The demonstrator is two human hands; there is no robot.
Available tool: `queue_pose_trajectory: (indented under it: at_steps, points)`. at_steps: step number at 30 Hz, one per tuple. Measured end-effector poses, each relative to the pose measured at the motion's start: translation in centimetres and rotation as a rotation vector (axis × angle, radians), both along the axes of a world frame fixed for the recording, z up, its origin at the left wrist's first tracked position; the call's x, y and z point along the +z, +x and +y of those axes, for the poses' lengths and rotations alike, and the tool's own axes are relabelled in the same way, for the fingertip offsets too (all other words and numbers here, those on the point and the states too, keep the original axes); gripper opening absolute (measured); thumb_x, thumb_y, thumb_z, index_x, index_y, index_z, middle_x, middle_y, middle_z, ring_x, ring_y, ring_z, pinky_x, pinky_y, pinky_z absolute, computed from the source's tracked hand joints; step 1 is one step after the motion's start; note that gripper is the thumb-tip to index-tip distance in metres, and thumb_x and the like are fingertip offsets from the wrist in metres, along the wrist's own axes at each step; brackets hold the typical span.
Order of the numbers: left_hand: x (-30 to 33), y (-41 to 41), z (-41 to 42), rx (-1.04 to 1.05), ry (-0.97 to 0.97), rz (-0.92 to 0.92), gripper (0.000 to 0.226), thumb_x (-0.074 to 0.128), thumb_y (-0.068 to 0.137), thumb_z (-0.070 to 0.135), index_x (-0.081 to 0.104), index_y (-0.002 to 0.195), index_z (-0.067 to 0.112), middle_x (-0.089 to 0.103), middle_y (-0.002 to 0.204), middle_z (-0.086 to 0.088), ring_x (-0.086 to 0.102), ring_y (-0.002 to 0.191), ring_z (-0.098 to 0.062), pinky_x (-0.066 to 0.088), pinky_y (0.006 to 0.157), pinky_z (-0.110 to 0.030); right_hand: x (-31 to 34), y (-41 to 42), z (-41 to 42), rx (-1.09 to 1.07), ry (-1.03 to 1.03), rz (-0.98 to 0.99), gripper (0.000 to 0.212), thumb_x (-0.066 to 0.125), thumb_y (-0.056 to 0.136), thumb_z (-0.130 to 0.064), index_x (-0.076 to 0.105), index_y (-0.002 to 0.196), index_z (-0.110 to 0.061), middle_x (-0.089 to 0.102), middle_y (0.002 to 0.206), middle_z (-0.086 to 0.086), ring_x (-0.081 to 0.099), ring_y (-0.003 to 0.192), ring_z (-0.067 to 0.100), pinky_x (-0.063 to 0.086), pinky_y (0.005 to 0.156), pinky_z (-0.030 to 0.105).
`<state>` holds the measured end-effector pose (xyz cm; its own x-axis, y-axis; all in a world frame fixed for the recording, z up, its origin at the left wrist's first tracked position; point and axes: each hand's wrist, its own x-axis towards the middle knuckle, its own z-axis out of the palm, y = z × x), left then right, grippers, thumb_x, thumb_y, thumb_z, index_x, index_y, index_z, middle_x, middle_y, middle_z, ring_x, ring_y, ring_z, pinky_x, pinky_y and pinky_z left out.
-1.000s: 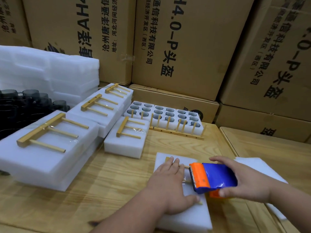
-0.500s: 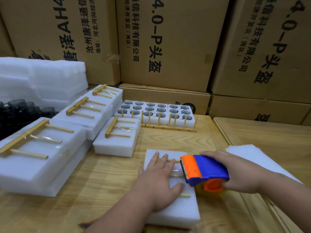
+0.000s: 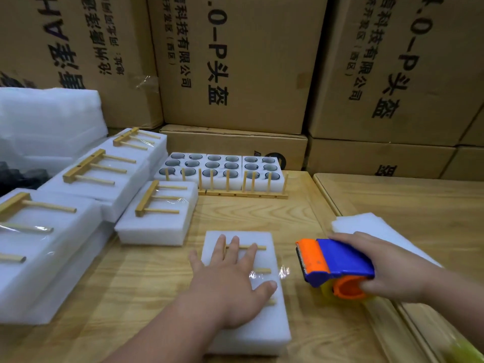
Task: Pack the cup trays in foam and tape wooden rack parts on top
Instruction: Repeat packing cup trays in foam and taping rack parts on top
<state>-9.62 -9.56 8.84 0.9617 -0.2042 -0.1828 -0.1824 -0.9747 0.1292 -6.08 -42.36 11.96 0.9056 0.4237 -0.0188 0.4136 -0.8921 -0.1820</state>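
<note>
A white foam block (image 3: 264, 323) lies on the wooden table in front of me with a wooden rack part (image 3: 258, 248) on top. My left hand (image 3: 231, 284) presses flat on the rack part and the foam, fingers spread. Clear tape (image 3: 284, 272) stretches from the block's right edge toward the dispenser. My right hand (image 3: 390, 268) grips a blue and orange tape dispenser (image 3: 334, 265), held just right of the block and off the foam.
Several packed foam blocks with taped rack parts (image 3: 159, 205) lie to the left. Foam trays of cups (image 3: 222, 166) sit behind a wooden rack base (image 3: 243, 196). A loose foam sheet (image 3: 366, 224) lies at right. Cardboard boxes (image 3: 235, 61) wall the back.
My right hand has drawn the dispenser to the right, off the foam block, leaving tape across it. My left hand stays pressed on the rack part. The camera has moved closer.
</note>
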Motion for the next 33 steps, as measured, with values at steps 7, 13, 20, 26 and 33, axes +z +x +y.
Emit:
queue_pose_trajectory:
  at_steps: [7,13,20,26,33]
  points:
    - [-1.1,1.0,-3.6,-0.135,0.102,-0.146,0.111,0.013,0.076,0.093,-0.014,0.16,0.025,-0.021,0.167,-0.01,-0.028,0.152,-0.023,-0.017,0.117,-0.062,-0.1,0.0,0.0,0.044,-0.021,0.012,0.09,0.068,0.073,-0.042,0.016,0.14,-0.073,0.041,0.12,-0.03,0.049,0.109,-0.003,0.044,0.092,0.022]
    - [-1.9,1.3,-3.5,-0.155,0.095,-0.126,0.12,0.011,0.069,0.098,-0.014,0.16,0.024,-0.023,0.167,-0.01,-0.025,0.153,-0.022,-0.016,0.119,-0.059,1.1,-0.1,1.4,0.113,-0.265,-0.012,0.087,0.055,0.078,-0.049,0.0,0.138,-0.079,0.034,0.113,-0.024,0.047,0.101,0.003,0.042,0.082,0.024]
    - [-1.7,1.2,-3.5,-0.158,0.086,-0.102,0.125,0.009,0.064,0.102,-0.012,0.16,0.025,-0.022,0.167,-0.01,-0.023,0.154,-0.023,-0.015,0.119,-0.059,3.5,-0.4,3.7,0.112,-0.432,-0.022,0.083,0.05,0.08,-0.049,-0.004,0.138,-0.074,0.04,0.105,-0.014,0.049,0.09,0.011,0.032,0.068,0.026]
    - [-1.4,1.1,-3.6,-0.16,0.103,-0.099,0.123,0.016,0.068,0.1,-0.01,0.161,0.024,-0.02,0.167,-0.011,-0.021,0.154,-0.025,-0.015,0.119,-0.06,4.2,-1.6,7.4,0.093,-0.585,-0.028,0.074,0.045,0.081,-0.05,0.003,0.14,-0.065,0.041,0.098,-0.005,0.043,0.084,0.021,0.028,0.07,0.035]
    - [-1.4,1.1,-3.7,-0.159,0.112,-0.108,0.119,0.014,0.071,0.097,-0.007,0.161,0.023,-0.017,0.168,-0.011,-0.018,0.155,-0.026,-0.015,0.119,-0.06,5.9,-1.1,9.2,-0.048,-0.554,0.336,0.07,0.058,0.073,-0.049,0.025,0.134,-0.064,0.052,0.093,-0.01,0.056,0.079,0.012,0.043,0.061,0.029]
